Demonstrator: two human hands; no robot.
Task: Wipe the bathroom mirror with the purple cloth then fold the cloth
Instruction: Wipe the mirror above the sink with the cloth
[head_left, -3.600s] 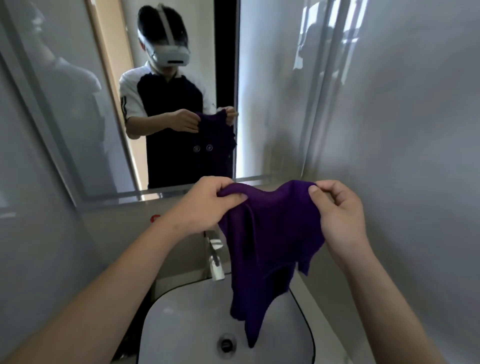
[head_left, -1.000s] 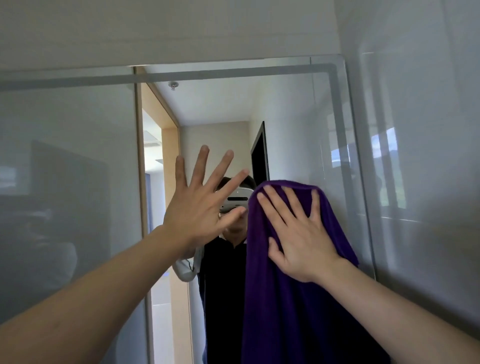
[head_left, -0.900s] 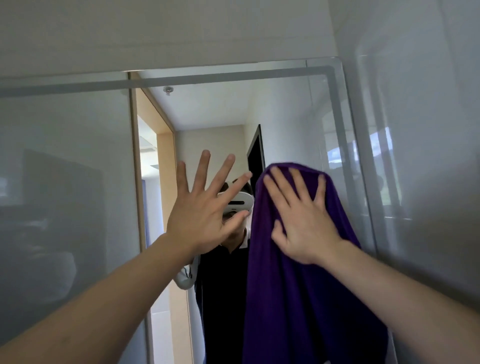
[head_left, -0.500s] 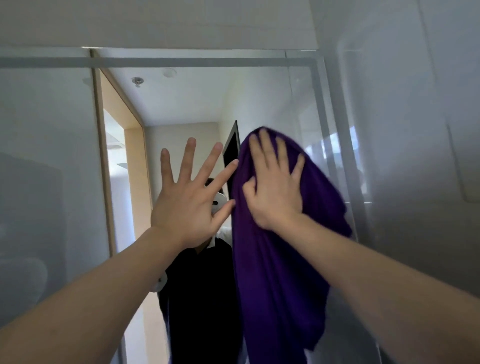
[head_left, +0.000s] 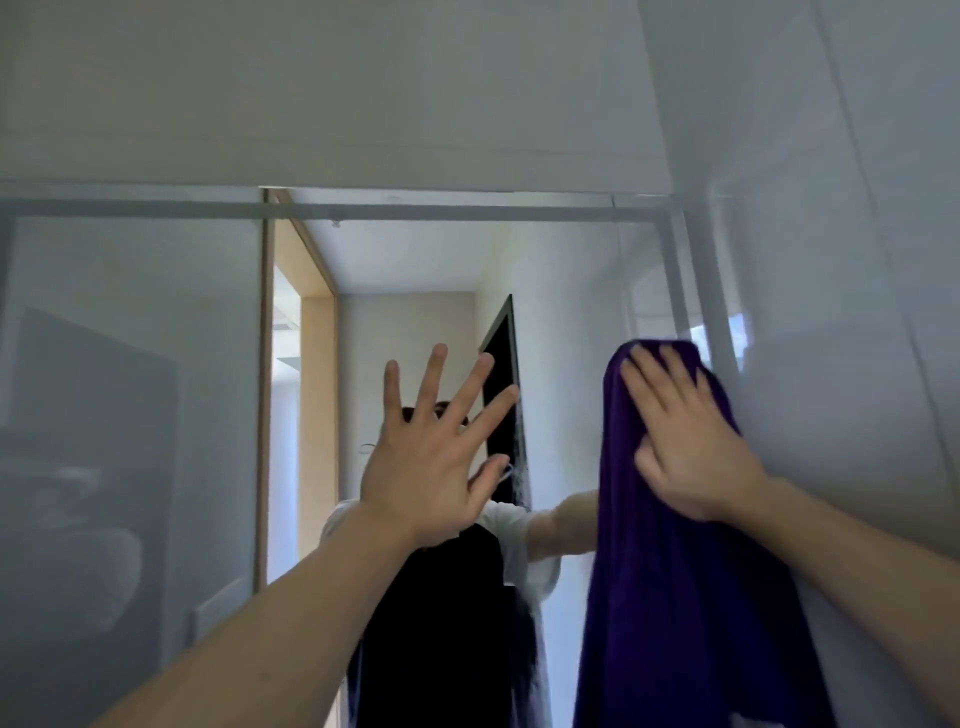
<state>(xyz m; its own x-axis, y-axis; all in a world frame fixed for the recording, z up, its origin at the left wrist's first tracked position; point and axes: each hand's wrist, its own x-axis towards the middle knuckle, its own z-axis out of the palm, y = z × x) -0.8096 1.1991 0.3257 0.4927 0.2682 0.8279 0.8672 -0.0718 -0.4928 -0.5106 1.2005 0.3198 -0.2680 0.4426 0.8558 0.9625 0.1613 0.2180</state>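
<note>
Pressing flat against the large frameless bathroom mirror (head_left: 566, 291), the right hand (head_left: 691, 457) holds the deep purple soft cloth (head_left: 670, 597) to the glass near the mirror's right edge. Its fingers are straight and lie close together over the top of the cloth, the thumb out to the left; nothing is curled round the fabric. The cloth's upper edge bunches just above the fingertips, and the rest hangs straight down in long folds under the wrist, reaching the bottom of the view. It covers a strip of glass just left of the grey bar that runs down the mirror's right side.

The left hand (head_left: 436, 457) is raised to the left of the cloth, well apart from it, palm toward the mirror and all five fingers spread wide. It holds nothing; whether it touches the glass cannot be told.

In the mirror between the two hands shows a reflected person in a dark top with white sleeves, a wooden door frame (head_left: 317, 395) to the left, and a dark panel on the far wall. A pale tiled wall (head_left: 831, 260) stands on the right, meeting the mirror at its edge.
</note>
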